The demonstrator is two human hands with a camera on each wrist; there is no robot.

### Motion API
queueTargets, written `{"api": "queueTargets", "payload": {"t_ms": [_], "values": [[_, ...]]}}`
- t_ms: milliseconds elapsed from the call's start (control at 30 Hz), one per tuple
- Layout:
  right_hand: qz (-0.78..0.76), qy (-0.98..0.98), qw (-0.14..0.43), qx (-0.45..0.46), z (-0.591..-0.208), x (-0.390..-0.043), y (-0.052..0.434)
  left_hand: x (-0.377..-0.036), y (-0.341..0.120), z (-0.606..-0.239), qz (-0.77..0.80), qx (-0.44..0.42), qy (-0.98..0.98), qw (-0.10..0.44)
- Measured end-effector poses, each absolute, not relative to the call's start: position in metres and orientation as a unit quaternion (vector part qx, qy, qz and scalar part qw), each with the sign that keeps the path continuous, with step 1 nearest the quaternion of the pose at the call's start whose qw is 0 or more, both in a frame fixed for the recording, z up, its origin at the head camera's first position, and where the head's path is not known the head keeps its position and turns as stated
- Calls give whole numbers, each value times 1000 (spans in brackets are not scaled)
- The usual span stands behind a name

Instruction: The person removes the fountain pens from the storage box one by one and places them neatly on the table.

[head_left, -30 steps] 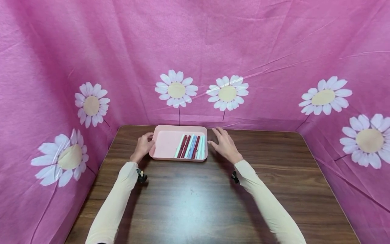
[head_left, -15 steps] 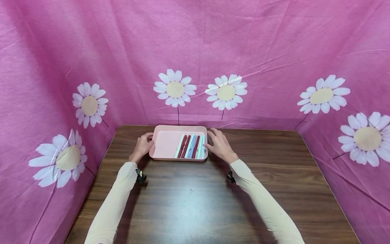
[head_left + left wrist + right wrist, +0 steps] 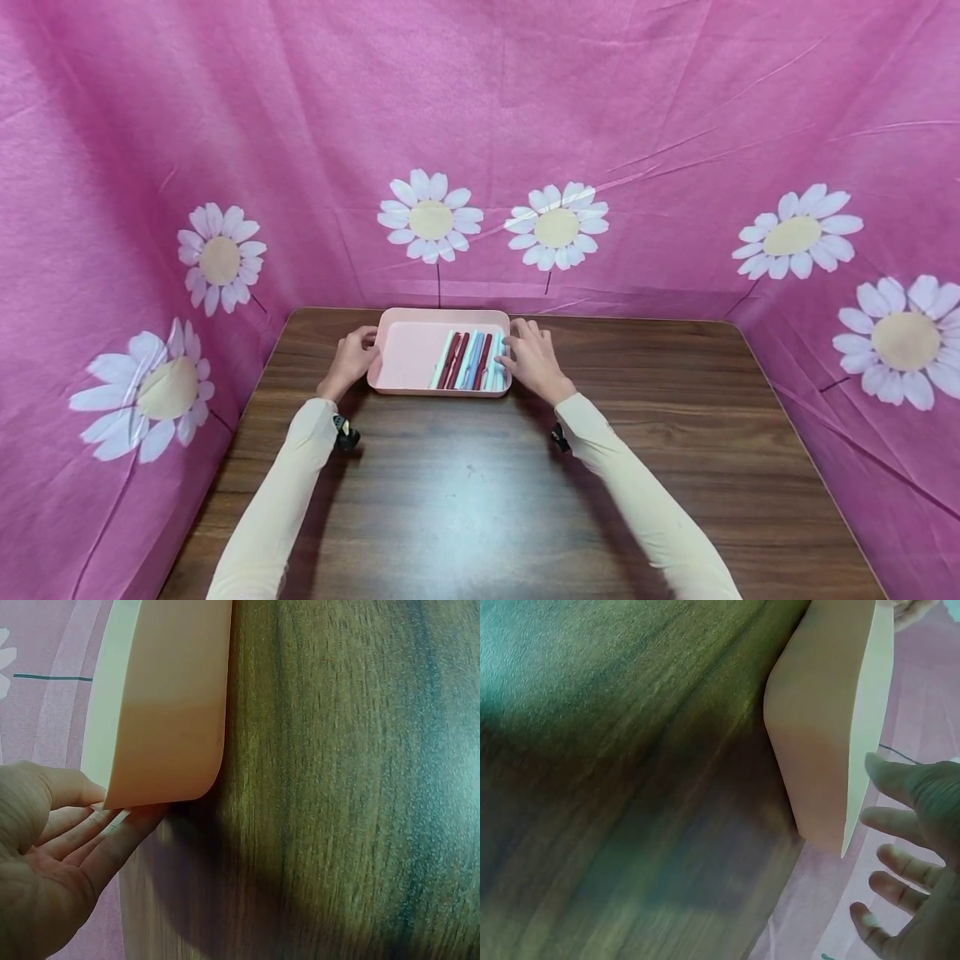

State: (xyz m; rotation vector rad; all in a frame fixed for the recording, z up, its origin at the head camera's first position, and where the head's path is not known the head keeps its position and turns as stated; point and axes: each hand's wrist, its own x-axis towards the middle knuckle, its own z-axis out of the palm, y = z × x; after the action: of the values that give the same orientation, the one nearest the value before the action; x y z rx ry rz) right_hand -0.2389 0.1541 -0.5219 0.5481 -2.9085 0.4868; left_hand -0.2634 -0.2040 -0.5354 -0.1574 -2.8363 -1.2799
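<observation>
Bracing a pink tray from both short ends at the far edge of the worktop.

Pens in red, blue and white lie side by side along the tray's right half, so the load sits toward the right hand, whose spread fingers reach its right rim without plainly closing on it. The left hand steadies the opposite end, thumb over the rim and fingers under the corner. A pink daisy cloth walls in the worktop.
</observation>
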Motion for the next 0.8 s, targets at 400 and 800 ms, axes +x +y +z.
{"api": "queueTargets", "payload": {"t_ms": [400, 800], "values": [[139, -972, 60, 180, -524, -233, 132, -264, -203, -534, -411, -47, -910, 0], [144, -966, 90, 194, -526, -227, 118, -263, -203, -536, -410, -40, -911, -2]]}}
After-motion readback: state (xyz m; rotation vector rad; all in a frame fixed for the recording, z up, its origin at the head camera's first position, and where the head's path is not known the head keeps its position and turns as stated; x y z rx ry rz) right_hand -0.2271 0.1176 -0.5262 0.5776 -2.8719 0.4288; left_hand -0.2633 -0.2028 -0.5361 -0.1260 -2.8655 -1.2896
